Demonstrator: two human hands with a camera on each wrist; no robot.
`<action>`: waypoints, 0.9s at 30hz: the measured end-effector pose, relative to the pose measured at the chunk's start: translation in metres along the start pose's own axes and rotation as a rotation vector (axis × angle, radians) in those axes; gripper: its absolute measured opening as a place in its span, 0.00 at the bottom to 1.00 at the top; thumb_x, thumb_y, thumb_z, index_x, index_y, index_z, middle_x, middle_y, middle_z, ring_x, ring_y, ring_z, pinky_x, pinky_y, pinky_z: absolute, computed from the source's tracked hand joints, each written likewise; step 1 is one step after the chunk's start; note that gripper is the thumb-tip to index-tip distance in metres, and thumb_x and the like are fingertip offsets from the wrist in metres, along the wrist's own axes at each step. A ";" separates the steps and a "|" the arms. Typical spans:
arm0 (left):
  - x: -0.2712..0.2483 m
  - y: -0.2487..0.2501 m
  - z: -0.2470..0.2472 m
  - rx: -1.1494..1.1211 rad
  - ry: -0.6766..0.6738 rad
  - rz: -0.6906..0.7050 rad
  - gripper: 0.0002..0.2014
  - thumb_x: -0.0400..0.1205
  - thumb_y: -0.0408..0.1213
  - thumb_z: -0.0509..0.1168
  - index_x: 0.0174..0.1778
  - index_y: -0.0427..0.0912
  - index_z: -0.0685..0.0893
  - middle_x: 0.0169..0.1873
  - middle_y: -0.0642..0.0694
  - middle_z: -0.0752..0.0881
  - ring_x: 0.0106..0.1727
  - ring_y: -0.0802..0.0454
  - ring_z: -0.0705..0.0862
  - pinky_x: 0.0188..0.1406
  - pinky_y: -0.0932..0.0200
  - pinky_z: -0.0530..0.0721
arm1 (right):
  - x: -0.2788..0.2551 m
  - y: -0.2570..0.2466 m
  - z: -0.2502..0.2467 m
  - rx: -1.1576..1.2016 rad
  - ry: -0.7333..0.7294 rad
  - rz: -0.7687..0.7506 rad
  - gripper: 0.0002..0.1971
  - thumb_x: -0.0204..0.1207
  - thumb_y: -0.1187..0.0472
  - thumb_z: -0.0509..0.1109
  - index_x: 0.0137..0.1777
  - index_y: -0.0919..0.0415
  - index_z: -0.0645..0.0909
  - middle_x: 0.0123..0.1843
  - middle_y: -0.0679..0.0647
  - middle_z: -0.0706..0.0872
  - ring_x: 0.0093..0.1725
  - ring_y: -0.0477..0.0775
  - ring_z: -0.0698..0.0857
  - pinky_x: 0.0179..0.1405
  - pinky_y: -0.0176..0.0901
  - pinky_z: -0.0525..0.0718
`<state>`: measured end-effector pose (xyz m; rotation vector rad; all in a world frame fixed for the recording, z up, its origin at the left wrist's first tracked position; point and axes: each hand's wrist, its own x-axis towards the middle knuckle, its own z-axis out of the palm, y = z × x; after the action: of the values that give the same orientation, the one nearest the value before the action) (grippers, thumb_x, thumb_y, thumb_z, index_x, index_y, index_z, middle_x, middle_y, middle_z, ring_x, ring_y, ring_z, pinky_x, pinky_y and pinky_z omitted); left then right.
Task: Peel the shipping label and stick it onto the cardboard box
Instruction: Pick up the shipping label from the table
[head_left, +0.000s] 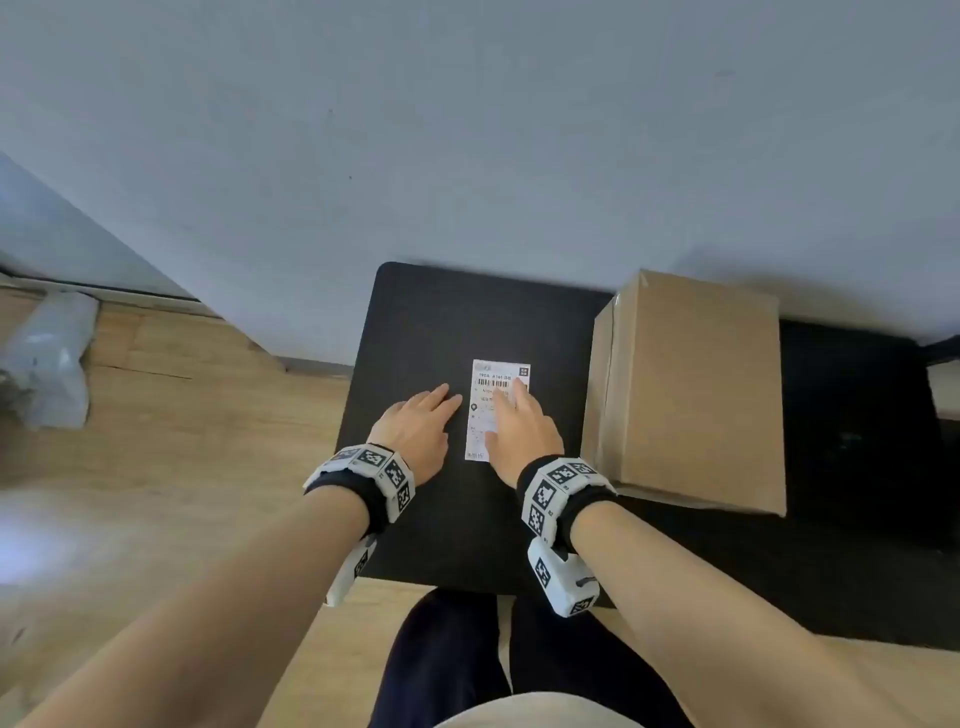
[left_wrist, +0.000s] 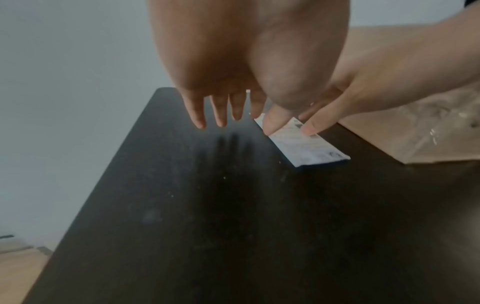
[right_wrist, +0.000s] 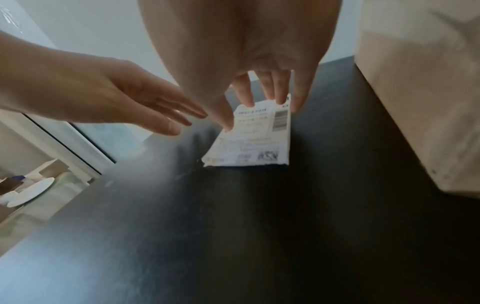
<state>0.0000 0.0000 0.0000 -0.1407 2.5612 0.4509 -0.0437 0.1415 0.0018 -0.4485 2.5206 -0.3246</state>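
A white shipping label (head_left: 485, 415) with barcodes lies flat on the black table (head_left: 415, 322); it also shows as the label (left_wrist: 306, 148) and the label (right_wrist: 254, 142). My right hand (head_left: 519, 421) hovers over it with straight fingers (right_wrist: 280, 90), tips close above the label's far part. My left hand (head_left: 421, 421) is open just left of the label, fingers (left_wrist: 218, 111) spread above the tabletop. A plain cardboard box (head_left: 696, 389) stands to the right of the label, apart from both hands. Neither hand holds anything.
The table's left edge drops to a wooden floor (head_left: 156, 415). A grey plastic bag (head_left: 47, 358) lies on the floor at far left. A pale wall (head_left: 467, 130) rises behind the table. My dark trouser legs (head_left: 467, 654) are at the table's near edge.
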 end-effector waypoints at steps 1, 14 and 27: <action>0.001 0.001 0.005 0.046 -0.020 0.023 0.29 0.86 0.39 0.54 0.84 0.50 0.54 0.85 0.49 0.53 0.85 0.49 0.55 0.84 0.48 0.57 | -0.001 0.002 0.003 0.001 -0.005 0.009 0.29 0.81 0.58 0.65 0.80 0.57 0.60 0.84 0.58 0.56 0.75 0.59 0.71 0.70 0.53 0.76; 0.003 -0.007 0.032 0.276 -0.054 0.178 0.27 0.87 0.53 0.43 0.83 0.57 0.47 0.85 0.53 0.45 0.86 0.48 0.44 0.85 0.39 0.44 | 0.017 0.021 0.021 -0.007 0.028 0.038 0.36 0.79 0.57 0.67 0.82 0.58 0.53 0.86 0.59 0.50 0.83 0.58 0.60 0.77 0.53 0.70; 0.013 -0.004 0.020 0.116 0.134 0.233 0.18 0.86 0.42 0.55 0.72 0.45 0.76 0.80 0.45 0.68 0.81 0.46 0.65 0.81 0.48 0.60 | 0.036 0.021 0.006 0.055 0.049 0.054 0.36 0.65 0.58 0.81 0.71 0.58 0.68 0.71 0.57 0.70 0.69 0.57 0.73 0.65 0.52 0.79</action>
<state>-0.0009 0.0034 -0.0243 0.1766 2.7405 0.3885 -0.0737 0.1460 -0.0267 -0.3542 2.5599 -0.3876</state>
